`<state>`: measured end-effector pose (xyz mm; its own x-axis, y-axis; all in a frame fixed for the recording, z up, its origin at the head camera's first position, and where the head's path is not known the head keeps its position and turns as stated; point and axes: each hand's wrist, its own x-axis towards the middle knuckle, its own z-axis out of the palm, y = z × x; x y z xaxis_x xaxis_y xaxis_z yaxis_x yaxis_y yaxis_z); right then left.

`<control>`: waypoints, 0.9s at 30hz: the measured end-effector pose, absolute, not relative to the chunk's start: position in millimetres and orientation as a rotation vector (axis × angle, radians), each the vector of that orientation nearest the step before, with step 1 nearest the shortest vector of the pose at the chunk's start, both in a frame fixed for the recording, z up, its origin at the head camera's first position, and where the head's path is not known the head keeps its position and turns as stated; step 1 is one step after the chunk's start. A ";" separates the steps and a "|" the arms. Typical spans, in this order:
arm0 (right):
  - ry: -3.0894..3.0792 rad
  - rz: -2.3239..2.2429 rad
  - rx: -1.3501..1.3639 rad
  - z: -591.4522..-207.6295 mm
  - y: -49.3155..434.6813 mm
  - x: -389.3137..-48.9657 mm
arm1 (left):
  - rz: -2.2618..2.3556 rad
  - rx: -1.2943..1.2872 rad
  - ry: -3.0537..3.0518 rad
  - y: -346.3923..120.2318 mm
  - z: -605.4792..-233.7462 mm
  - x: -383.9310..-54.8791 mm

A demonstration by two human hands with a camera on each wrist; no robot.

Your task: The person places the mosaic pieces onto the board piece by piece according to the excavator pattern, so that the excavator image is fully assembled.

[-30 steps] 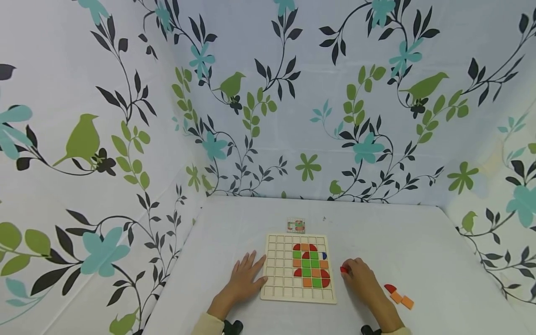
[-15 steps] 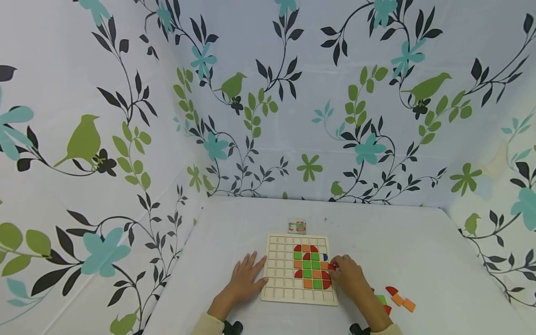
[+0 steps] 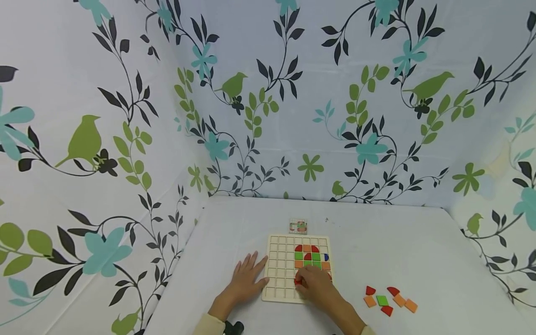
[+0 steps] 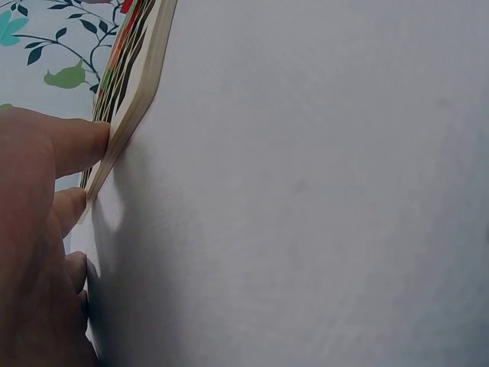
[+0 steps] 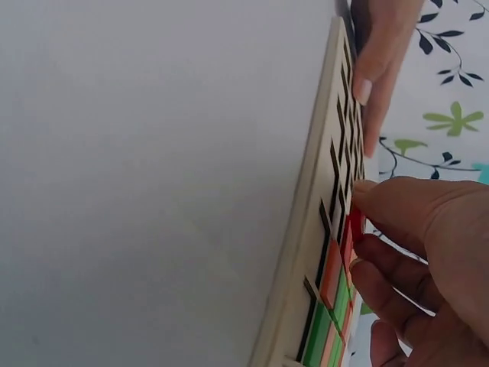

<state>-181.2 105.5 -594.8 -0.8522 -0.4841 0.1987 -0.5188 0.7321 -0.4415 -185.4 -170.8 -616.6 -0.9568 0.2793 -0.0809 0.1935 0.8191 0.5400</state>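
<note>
A pale wooden grid board (image 3: 278, 282) lies on the table with red, orange, green and blue tiles set in its right part. My left hand (image 3: 246, 280) rests beside it with spread fingers, thumb and fingertips at the left edge. Over the lower middle of the grid, my right hand (image 3: 320, 288) pinches a red tile (image 5: 357, 222) between thumb and finger, right at the cells. That hand hides several tiles in the lower rows. In the left wrist view, the left fingers (image 4: 80, 145) touch the board's side.
Loose tiles lie right of the board: a green tile (image 3: 382, 300), several orange ones such as the orange tile (image 3: 411, 305), and red rounded ones such as the red piece (image 3: 387, 311). A small pattern card (image 3: 298, 226) lies behind the board. Patterned cloth walls surround the table.
My right hand has moved left with the red tile, from beside the board to over its lower middle cells. Loose tiles it covered now show. The left hand has stayed in place.
</note>
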 end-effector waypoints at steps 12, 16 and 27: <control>-2.902 0.645 0.768 -599.0 101.4 -176.6 | 0.811 0.384 2.877 -170.4 -612.5 -181.8; -2.900 0.651 0.741 -601.3 100.3 -177.0 | 0.807 0.380 2.876 -171.1 -614.8 -182.7; -2.867 0.630 0.632 -602.5 97.4 -174.1 | 0.839 0.388 2.858 -170.2 -610.6 -181.9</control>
<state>-174.1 97.4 -602.5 -0.9023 -0.3708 0.2198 -0.4288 0.8243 -0.3697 -181.9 -170.2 -610.6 -0.9573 0.2832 -0.0586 0.2066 0.8113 0.5469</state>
